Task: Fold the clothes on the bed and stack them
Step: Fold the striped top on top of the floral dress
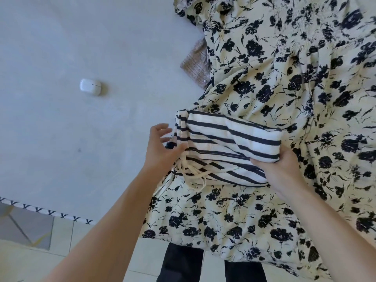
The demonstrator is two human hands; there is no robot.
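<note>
A folded white garment with dark stripes lies on top of a cream dress with a dark flower print, which spreads over the right half of the bed. My right hand holds the striped bundle at its near right corner, fingers tucked under the fold. My left hand is at the bundle's left end with fingers spread, thumb touching the gathered waistband by its white drawstrings. A beige knitted piece pokes out from under the dress.
The pale grey bed sheet fills the left side. A white earbud case lies on it. The bed's patterned edge runs along the lower left, with tiled floor and my dark trouser legs below.
</note>
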